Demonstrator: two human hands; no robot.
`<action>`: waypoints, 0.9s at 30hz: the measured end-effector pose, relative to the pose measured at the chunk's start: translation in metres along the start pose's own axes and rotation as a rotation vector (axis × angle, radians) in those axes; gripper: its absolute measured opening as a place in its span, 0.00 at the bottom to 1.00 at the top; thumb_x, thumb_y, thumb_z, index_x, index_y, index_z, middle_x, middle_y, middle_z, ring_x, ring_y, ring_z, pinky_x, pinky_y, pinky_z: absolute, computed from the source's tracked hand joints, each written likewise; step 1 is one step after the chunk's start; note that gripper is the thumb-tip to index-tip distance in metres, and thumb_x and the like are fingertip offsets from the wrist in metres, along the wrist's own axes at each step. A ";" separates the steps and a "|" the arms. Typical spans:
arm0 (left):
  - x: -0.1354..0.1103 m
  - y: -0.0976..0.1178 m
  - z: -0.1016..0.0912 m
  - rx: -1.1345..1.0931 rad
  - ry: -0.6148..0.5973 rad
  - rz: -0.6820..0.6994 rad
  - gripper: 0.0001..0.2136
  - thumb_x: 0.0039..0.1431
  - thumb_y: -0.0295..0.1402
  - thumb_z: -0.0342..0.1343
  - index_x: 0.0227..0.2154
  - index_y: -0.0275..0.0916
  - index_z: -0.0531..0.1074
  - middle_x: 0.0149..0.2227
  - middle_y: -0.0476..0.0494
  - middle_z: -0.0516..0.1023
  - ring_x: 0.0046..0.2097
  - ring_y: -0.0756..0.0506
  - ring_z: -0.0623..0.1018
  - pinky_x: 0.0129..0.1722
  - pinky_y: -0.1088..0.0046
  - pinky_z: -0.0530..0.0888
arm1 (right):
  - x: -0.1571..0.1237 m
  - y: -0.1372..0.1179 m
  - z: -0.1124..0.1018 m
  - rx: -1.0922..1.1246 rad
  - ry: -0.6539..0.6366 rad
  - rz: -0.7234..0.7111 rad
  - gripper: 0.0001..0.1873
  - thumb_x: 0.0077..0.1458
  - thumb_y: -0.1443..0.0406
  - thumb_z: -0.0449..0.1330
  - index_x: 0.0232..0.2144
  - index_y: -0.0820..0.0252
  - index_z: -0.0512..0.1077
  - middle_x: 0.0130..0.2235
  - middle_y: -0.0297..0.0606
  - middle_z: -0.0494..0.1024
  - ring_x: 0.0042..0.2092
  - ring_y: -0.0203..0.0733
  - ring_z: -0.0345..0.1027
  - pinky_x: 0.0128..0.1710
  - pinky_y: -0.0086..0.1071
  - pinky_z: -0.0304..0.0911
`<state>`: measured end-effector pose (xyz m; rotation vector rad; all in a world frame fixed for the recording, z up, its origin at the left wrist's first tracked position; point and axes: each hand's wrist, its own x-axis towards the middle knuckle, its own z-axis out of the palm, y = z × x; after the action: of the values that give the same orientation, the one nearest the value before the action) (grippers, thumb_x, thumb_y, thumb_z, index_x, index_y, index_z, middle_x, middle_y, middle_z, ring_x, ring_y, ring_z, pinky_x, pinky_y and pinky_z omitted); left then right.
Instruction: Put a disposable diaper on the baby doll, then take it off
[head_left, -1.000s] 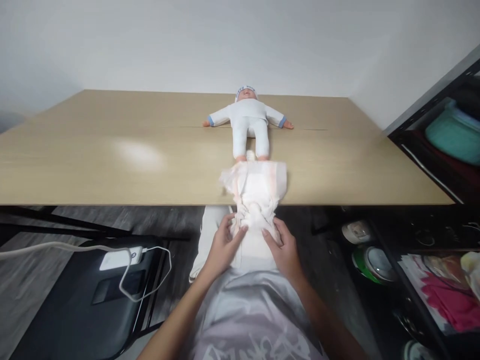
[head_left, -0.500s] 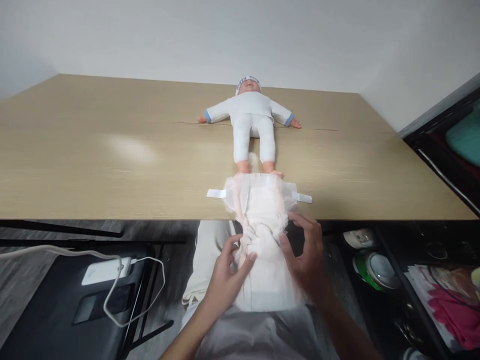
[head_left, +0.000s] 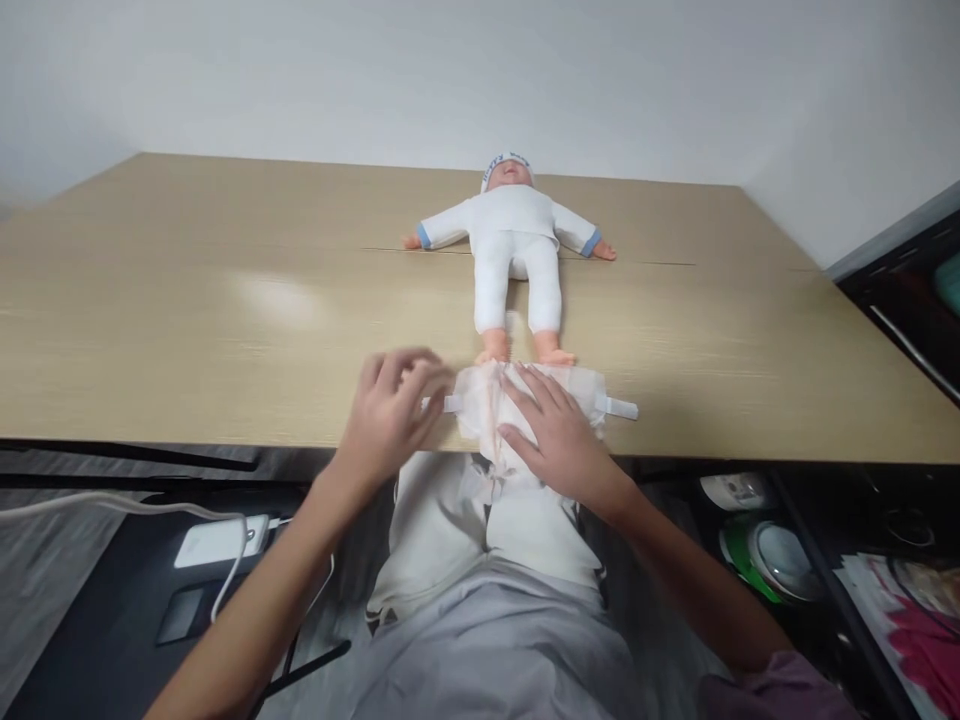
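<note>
A white disposable diaper lies at the table's front edge, partly overhanging it. Its front half is folded up over the back, and a fastening tab sticks out on either side. My right hand rests on the folded diaper with its fingers spread. At the left tab, my left hand has curled fingers smeared by motion; whether they grip the tab is unclear. Just beyond the diaper, a baby doll in white clothes and a printed cap lies on its back, feet towards me.
The wooden table reaches back to a pale wall. Below left, a white power bank with a cable lies on a black seat. At the lower right is a dark shelf holding a green-and-white container and pink cloth.
The diaper's near half, spread over the lap before, is now folded up onto the table. My right hand moved onto it, and my left hand went to the left tab.
</note>
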<state>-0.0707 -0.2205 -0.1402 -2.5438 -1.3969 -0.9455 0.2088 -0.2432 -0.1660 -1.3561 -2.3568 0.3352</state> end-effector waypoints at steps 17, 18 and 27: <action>0.163 -0.013 0.080 0.053 -0.442 0.678 0.33 0.58 0.17 0.62 0.65 0.48 0.75 0.81 0.41 0.62 0.76 0.31 0.66 0.75 0.51 0.60 | -0.001 -0.002 0.002 0.005 0.033 0.011 0.32 0.78 0.53 0.55 0.78 0.53 0.66 0.79 0.47 0.63 0.81 0.58 0.53 0.81 0.60 0.54; 0.164 -0.014 0.082 -0.008 -0.429 0.681 0.28 0.59 0.19 0.63 0.60 0.48 0.77 0.78 0.41 0.68 0.74 0.31 0.69 0.74 0.51 0.61 | 0.000 -0.001 0.001 0.021 0.023 0.006 0.32 0.78 0.53 0.56 0.78 0.52 0.65 0.80 0.46 0.62 0.81 0.58 0.53 0.80 0.61 0.54; 0.197 -0.012 0.072 -0.253 -0.426 0.689 0.16 0.69 0.31 0.56 0.57 0.44 0.79 0.63 0.38 0.81 0.63 0.32 0.72 0.63 0.53 0.68 | 0.014 0.029 -0.010 0.086 -0.104 -0.107 0.36 0.78 0.52 0.58 0.82 0.41 0.56 0.82 0.37 0.56 0.83 0.57 0.49 0.81 0.64 0.52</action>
<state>0.0305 -0.0434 -0.0910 -3.1895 -0.3567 -0.4913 0.2292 -0.2169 -0.1652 -1.1946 -2.4577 0.4805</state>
